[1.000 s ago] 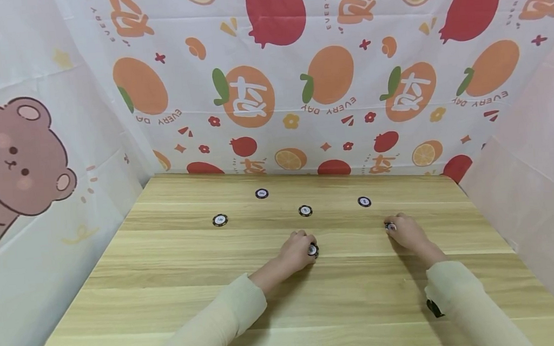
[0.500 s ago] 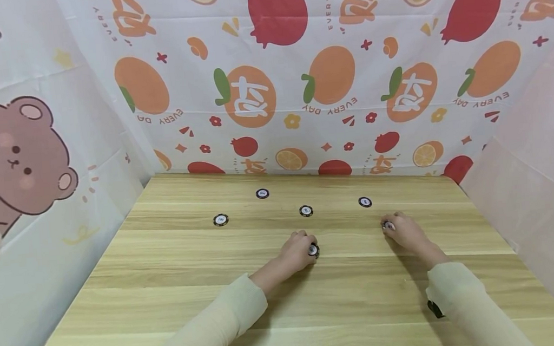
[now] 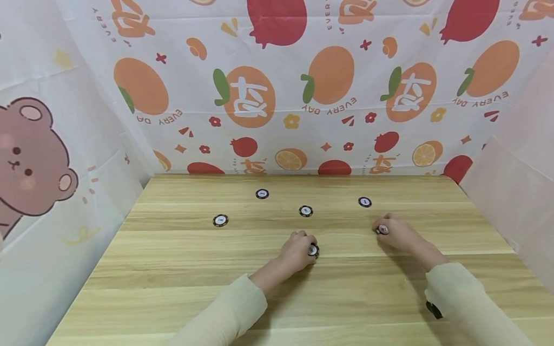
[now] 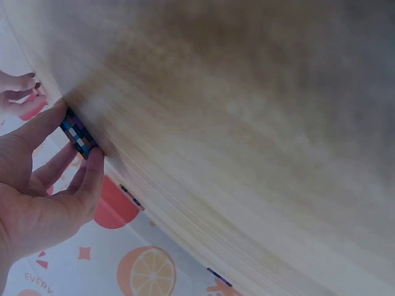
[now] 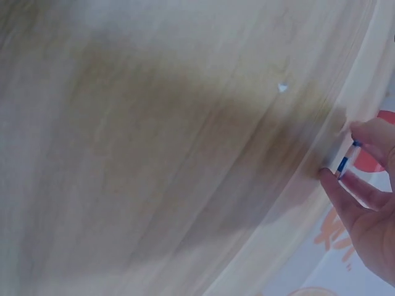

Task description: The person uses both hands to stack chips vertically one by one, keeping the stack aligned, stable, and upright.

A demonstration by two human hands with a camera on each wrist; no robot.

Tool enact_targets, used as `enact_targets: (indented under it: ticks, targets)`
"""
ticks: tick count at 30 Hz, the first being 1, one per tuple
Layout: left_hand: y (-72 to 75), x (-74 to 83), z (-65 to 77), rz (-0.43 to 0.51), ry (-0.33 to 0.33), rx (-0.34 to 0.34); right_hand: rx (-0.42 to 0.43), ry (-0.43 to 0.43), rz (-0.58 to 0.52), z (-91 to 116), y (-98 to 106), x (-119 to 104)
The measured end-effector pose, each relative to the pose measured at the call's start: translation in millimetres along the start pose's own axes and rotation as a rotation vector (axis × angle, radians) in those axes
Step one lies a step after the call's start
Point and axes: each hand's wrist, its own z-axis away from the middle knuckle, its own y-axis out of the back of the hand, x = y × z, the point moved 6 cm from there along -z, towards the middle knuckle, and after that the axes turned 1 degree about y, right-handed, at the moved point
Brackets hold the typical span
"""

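Near the middle of the wooden table, my left hand [image 3: 295,251] grips a small stack of poker chips [image 3: 313,251] by the edges. In the left wrist view, thumb and fingers span the stack [image 4: 78,134] low at the tabletop; the number of chips is hard to tell. To the right, my right hand [image 3: 400,234] pinches a single poker chip [image 3: 383,230] with a white centre. The right wrist view shows this chip [image 5: 347,160] edge-on between thumb and fingers, slightly above the table.
Several black-rimmed poker chips lie flat farther back: a left chip [image 3: 220,220], a rear chip [image 3: 262,193], a middle chip [image 3: 306,211] and a right chip [image 3: 364,202]. A fruit-print curtain [image 3: 292,117] hangs behind the wooden table [image 3: 169,290].
The right hand has shifted a little to the left with its poker chip, which has turned in the fingers. The left hand and its stack stay in place.
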Motion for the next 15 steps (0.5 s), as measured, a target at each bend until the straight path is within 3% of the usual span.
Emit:
enact_targets:
  ticks: [15]
  targets:
    - [1.5, 1.2, 0.9, -0.001, -0.011, 0.006, -0.046, 0.127, 0.034, 2, 1, -18]
